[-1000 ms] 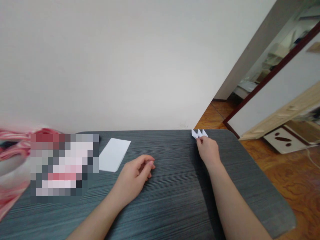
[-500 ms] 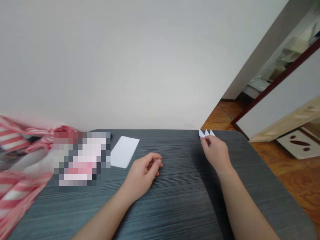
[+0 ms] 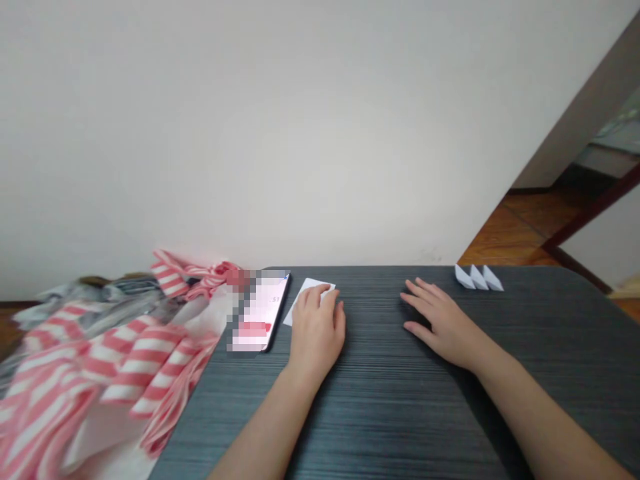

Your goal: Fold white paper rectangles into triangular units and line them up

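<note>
On the table (image 3: pixel 390 413), a phone (image 3: pixel 277 305) is placed leftmost, with paper (image 3: pixel 309 283) just to its right, partly covered by the left hand (image 3: pixel 317 333). Folded paper pieces (image 3: pixel 479 280) are set side by side near the far edge, beyond and right of the right hand (image 3: pixel 443 323). Cloth (image 3: pixel 150 360) is heaped left of the table.

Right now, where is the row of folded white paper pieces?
In the head view, the row of three folded white paper pieces lies near the far edge of the dark streaked table, right of and beyond the right hand.

Head camera looks forward and down over the table (image 3: pixel 380 413).
</note>
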Available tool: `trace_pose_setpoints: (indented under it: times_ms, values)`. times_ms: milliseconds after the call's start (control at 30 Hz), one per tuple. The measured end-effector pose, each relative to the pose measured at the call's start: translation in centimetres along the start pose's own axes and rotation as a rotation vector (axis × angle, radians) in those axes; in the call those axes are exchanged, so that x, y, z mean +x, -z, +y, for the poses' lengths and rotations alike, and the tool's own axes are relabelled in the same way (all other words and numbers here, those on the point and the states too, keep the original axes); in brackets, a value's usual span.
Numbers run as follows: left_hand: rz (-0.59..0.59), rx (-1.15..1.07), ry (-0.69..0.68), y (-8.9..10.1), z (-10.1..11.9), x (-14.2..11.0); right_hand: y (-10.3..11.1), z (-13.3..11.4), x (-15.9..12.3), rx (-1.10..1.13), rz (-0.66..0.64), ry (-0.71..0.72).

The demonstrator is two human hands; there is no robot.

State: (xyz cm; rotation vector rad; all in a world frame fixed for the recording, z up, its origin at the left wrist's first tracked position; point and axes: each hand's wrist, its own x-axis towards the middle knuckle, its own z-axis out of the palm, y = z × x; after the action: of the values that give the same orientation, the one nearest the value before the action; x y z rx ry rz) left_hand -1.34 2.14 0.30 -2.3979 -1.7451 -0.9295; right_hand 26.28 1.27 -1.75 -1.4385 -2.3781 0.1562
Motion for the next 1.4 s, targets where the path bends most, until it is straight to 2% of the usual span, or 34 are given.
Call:
trace_pose_setpoints:
  times_ms: [133, 300, 433, 733, 967, 1133, 1267, 1400]
  values:
    - [-0.055, 0.199, 0.059, -0.1, -0.3, 0.1, -0.5, 0.5, -0.3, 0.003, -0.046, -0.035]
    - [-0.169, 0.316, 0.127, -0.3, -0.5, 0.0, -0.6, 0.7, -0.3, 0.026, -0.039, -0.043]
    - [-0.211, 0.316, 0.123, -0.4, -0.8, 0.1, -0.6, 0.8, -0.2, 0.017, -0.046, -0.042]
    - [-0.223, 0.213, 0.121, 0.2, -0.6, 0.4, -0.5, 0.8, -0.3, -0.020, -0.067, -0.044]
    - [-0.182, 0.224, 0.108, 0.1, -1.4, 0.6, -0.6, 0.7, -0.3, -0.045, -0.081, -0.036]
    - [-0.052, 0.216, 0.148, 0.3, -1.4, 0.6, -0.6, 0.7, -0.3, -0.039, -0.064, -0.030]
    - [0.073, 0.099, 0.217, 0.5, -1.1, 0.5, -0.6, 0.7, -0.3, -0.044, -0.055, -0.021]
    - [0.113, -0.118, 0.317, 0.6, -0.5, 0.3, -0.6, 0.7, -0.3, -0.042, -0.060, -0.026]
